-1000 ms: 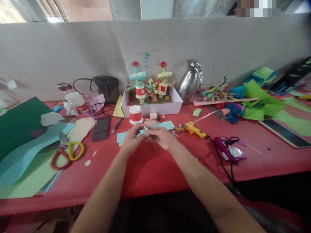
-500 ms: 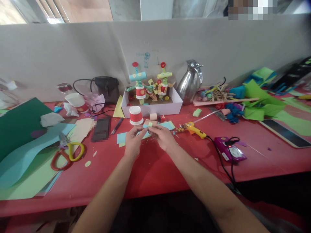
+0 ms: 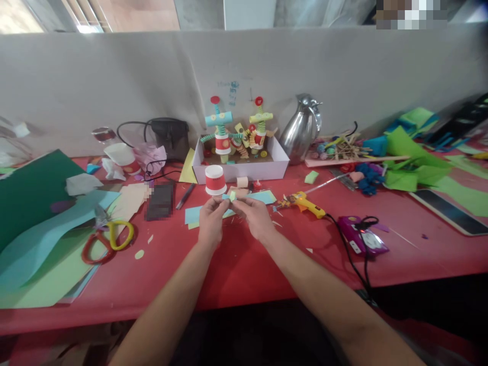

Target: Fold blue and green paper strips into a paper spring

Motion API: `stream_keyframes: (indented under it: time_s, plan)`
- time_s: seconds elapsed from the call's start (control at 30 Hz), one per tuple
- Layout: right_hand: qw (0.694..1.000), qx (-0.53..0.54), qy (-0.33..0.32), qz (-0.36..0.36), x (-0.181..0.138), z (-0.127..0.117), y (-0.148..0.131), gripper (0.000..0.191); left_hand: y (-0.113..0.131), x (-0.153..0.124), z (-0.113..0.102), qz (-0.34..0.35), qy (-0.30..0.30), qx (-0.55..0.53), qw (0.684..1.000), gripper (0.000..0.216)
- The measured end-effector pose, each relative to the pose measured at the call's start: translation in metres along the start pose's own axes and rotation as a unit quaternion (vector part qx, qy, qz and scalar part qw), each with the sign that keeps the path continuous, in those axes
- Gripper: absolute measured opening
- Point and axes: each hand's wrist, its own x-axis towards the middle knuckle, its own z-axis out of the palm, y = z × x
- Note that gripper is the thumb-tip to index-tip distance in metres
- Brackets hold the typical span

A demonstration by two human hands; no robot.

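Both my hands meet over the red table, just in front of an upturned red-and-white paper cup. My left hand and my right hand each pinch a small folded piece of blue and light green paper between their fingertips. Under the hands lies a light blue paper sheet. Behind the cup stands a white box with two paper-cup figures in it.
A yellow glue gun lies right of my hands, its black cable running to a purple device. Scissors and stacked coloured sheets are at the left. A steel jug, craft sticks and green paper sit at the right.
My hands have lifted and moved slightly away from me, toward the cup, working the small folded paper between the fingertips. The view shifted a little.
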Motion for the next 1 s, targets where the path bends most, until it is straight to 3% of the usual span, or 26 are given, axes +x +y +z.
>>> stream_keyframes:
  time_s: [0.2, 0.5, 0.87, 1.0]
  plan:
    - [0.998, -0.003, 0.061, -0.002, 0.001, 0.002, 0.004, 0.02, -0.002, -0.001, 0.002, 0.013, 0.01, 0.022, 1.0, 0.016]
    - [0.996, -0.04, 0.082, -0.013, 0.006, -0.004, 0.008, 0.023, -0.003, -0.004, 0.003, 0.014, 0.009, 0.092, 0.996, 0.016]
    - [0.996, -0.019, 0.085, 0.009, 0.007, -0.003, 0.004, 0.015, 0.002, -0.011, 0.005, 0.159, 0.034, 0.254, 0.953, 0.012]
    - [0.996, -0.017, 0.081, 0.014, 0.007, -0.004, 0.002, 0.015, 0.006, -0.011, 0.003, 0.192, 0.008, 0.283, 0.94, 0.013]
